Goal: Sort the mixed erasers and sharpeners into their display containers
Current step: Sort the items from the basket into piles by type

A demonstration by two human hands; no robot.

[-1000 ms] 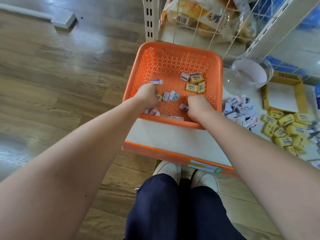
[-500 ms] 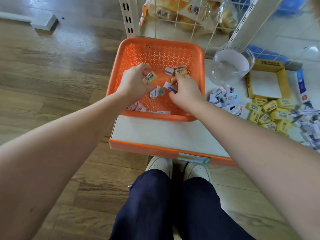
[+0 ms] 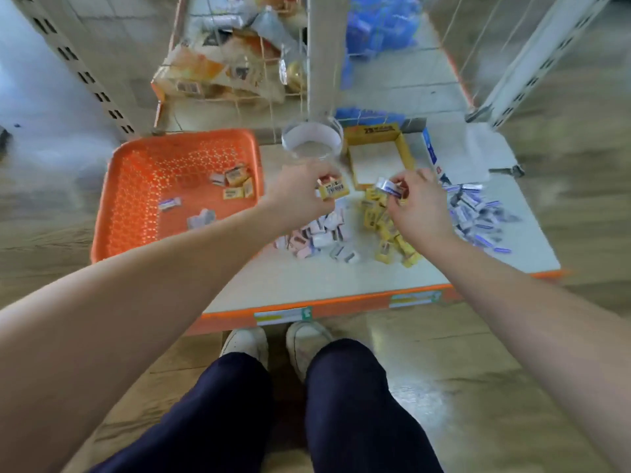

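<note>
My left hand [image 3: 300,196] holds a yellow eraser [image 3: 334,190] above the shelf, to the right of the orange basket [image 3: 136,199]. My right hand [image 3: 421,208] pinches a white-and-blue eraser [image 3: 389,186] over the pile of yellow erasers [image 3: 386,233]. Several mixed erasers [image 3: 235,184] still lie in the basket. A pile of white and pink pieces [image 3: 316,235] lies under my left wrist, and a pile of white-and-blue erasers [image 3: 478,216] lies to the right.
An empty yellow display box [image 3: 404,148] and a clear round tub [image 3: 312,141] stand at the back of the white shelf [image 3: 341,278]. A blue-and-white box [image 3: 431,153] stands beside them. Wire baskets with packets hang behind. Shelf posts rise left and right.
Both hands left the orange basket and moved right over the shelf piles, each carrying an eraser. The camera view shifted right too.
</note>
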